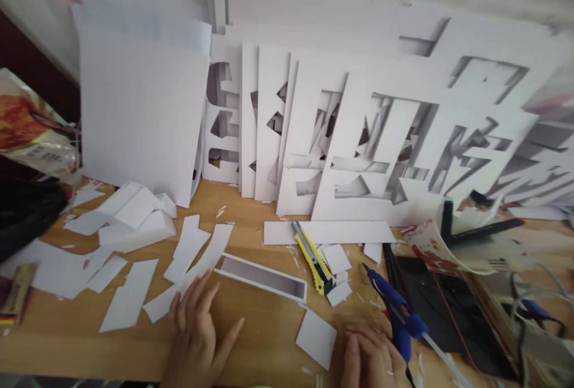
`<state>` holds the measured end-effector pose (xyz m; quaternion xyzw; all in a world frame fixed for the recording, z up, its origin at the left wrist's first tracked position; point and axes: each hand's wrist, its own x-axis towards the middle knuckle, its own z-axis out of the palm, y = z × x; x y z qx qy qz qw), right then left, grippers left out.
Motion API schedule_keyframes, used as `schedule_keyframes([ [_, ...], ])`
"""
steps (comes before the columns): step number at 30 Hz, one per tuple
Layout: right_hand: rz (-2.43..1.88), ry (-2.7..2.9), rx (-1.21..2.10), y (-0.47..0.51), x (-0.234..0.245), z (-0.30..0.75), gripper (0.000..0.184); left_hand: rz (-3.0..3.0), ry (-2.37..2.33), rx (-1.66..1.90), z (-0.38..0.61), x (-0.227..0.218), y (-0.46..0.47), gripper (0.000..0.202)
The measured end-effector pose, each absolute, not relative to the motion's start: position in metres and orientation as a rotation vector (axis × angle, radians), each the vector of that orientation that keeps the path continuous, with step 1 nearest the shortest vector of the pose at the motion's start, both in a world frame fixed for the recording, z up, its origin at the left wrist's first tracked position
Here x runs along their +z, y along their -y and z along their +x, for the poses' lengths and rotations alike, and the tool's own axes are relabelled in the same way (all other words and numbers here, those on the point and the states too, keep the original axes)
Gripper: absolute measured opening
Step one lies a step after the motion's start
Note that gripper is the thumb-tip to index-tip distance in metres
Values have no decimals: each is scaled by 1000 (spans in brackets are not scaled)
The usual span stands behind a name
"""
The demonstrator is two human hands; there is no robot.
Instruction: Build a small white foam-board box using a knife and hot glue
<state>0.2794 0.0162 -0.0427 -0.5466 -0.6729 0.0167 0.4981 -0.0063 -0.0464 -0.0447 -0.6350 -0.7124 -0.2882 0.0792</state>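
Note:
My left hand [197, 328] hovers or rests at the table's front, fingers spread and nothing in them. Just beyond its fingertips lie a curved white paper strip [208, 256] and a narrow, open white box frame [264, 277]. At the front right, my right hand [372, 355] is curled with its fingers together, and whatever may be inside is hidden. Left of that hand a square white card [316, 339] lies flat. A blue glue gun [397, 307] with a glue stick in its back is right beside the hand. Farther in lies a yellow utility knife [313, 258].
Cut-out white boards [376, 196] lean along the back, with a large plain board [139, 101] at left. White scraps [130, 295] and a folded paper piece [134, 220] cover the left side. A phone [470, 322], cables and a paper cup [448, 244] crowd the right.

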Motion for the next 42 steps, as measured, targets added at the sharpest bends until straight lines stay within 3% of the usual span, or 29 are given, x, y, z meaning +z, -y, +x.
schedule_keyframes([
  [11, -1358, 1681, 2, -11, -43, 271, 18, -2235, 1708, -935, -13, -44, 56, 64],
  [23, -1440, 1699, -110, -8, -40, 260, 16, -2616, 975, -699, -12, -34, 31, 43],
  [33, -1507, 2019, 85, -19, -38, 262, 69, -2668, 874, -676, -18, -40, 26, 39],
  [35, -1516, 2047, 120, -24, -39, 262, 64, -2679, 945, -637, -17, -39, 31, 42],
  [39, -1472, 1951, 169, -32, -41, 259, 32, -2679, 1010, -640, -14, -32, 39, 47],
  [42, -1448, 1882, 191, -38, -44, 257, 23, -2677, 1080, -770, -6, -26, 42, 37],
])
